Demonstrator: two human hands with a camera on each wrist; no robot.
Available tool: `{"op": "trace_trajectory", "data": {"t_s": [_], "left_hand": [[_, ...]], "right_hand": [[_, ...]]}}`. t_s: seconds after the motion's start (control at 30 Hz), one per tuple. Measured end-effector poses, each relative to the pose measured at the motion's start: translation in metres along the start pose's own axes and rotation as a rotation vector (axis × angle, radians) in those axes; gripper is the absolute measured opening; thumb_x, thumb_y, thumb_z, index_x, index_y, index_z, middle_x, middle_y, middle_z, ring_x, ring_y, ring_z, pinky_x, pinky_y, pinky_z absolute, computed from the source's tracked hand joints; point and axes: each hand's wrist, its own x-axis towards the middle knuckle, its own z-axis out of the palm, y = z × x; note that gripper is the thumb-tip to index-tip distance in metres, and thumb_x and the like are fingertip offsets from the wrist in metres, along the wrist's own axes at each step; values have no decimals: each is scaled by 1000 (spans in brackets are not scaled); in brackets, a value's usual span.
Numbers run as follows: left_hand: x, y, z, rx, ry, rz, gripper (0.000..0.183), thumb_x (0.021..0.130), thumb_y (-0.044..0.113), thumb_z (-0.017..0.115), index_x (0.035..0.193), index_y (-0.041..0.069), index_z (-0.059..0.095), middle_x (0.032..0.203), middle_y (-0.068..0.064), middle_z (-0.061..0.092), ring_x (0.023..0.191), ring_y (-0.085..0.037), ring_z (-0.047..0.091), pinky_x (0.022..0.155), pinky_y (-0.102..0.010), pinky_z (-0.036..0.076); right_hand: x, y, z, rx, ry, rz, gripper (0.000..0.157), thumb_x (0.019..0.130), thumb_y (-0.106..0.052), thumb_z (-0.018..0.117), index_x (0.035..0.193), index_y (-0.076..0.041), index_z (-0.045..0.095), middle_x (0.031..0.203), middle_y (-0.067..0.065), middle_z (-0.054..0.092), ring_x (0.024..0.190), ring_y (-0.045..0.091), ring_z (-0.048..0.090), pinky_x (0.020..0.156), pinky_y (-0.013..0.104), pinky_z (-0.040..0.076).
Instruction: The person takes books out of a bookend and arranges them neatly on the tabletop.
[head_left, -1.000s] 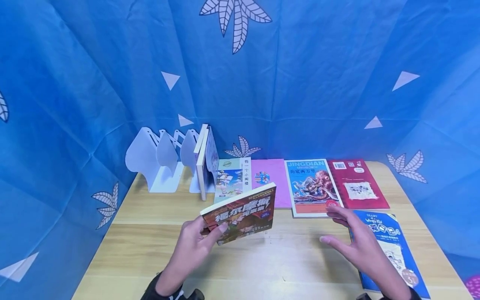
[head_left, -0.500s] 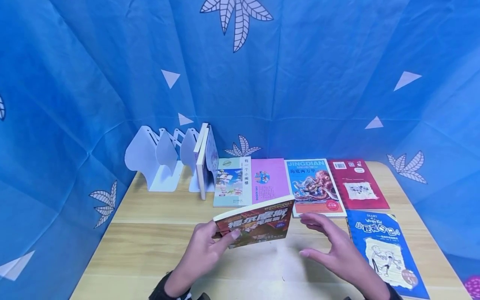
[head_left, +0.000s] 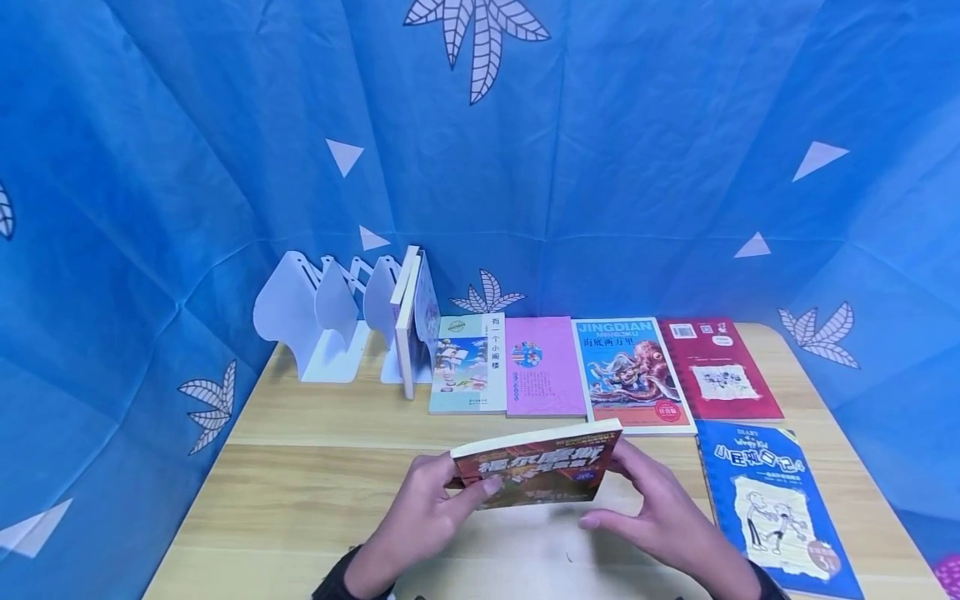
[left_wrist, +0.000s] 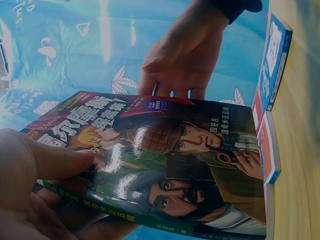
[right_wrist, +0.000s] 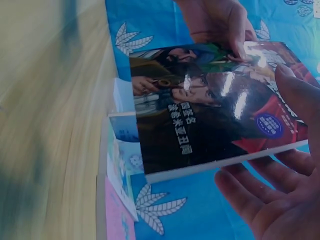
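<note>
A paperback book (head_left: pixel 547 471) with white and yellow lettering on a dark red cover is held above the table, its cover facing me. My left hand (head_left: pixel 431 508) grips its left end, thumb across the cover and fingers behind. In the left wrist view the cover shows a man with a pipe and a bearded man, with a green spine (left_wrist: pixel 95 205) along one edge. Around the book's right end is my right hand (head_left: pixel 663 521). Its fingers reach behind that edge, while the thumb (right_wrist: pixel 290 82) stands apart from them on the cover side, fingers fairly straight.
A white folding bookend rack (head_left: pixel 330 358) stands at the back left, with upright books (head_left: pixel 405 333) at its right end. Along the back lie a green-and-white book (head_left: pixel 468 375), a pink book (head_left: pixel 545 375), an octopus-cover book (head_left: pixel 633 375) and a red book (head_left: pixel 727 375). A blue book (head_left: pixel 780 508) lies front right.
The left hand has carried the book to the right and slightly nearer me, turning it more level. The right hand has moved left from over the blue book to the book's right end.
</note>
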Motion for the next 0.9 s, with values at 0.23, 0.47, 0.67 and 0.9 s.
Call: {"op": "trace_trajectory", "data": {"t_s": [0.23, 0.47, 0.67, 0.9], "left_hand": [[1, 1, 3, -13, -21, 22, 14, 95, 2, 71, 109, 2, 74, 93, -10, 81, 74, 6, 59, 59, -21, 59], [0, 2, 4, -35, -48, -23, 19, 97, 6, 70, 115, 2, 74, 101, -11, 81, 78, 5, 62, 61, -23, 61], [1, 4, 4, -69, -82, -57, 21, 99, 9, 68, 119, 1, 73, 103, -13, 81, 78, 3, 62, 62, -24, 62], [0, 7, 4, -79, -111, -124, 24, 101, 17, 68, 121, 3, 72, 107, -12, 81, 86, 2, 68, 69, -23, 64]], "right_hand": [[0, -4, 2, 93, -32, 3, 62, 87, -18, 84, 141, -13, 52, 129, 9, 72, 115, 0, 67, 90, 32, 65], [0, -6, 6, 129, -9, 10, 46, 92, -13, 78, 133, -11, 58, 120, 10, 76, 101, 2, 71, 83, 31, 67], [-1, -4, 10, 75, 52, -35, 30, 92, -9, 77, 121, -12, 69, 108, 6, 81, 94, -1, 71, 74, 22, 64], [-3, -3, 14, 0, 133, -107, 27, 88, -2, 78, 113, -13, 75, 99, 4, 82, 89, -5, 69, 61, 21, 61]]}}
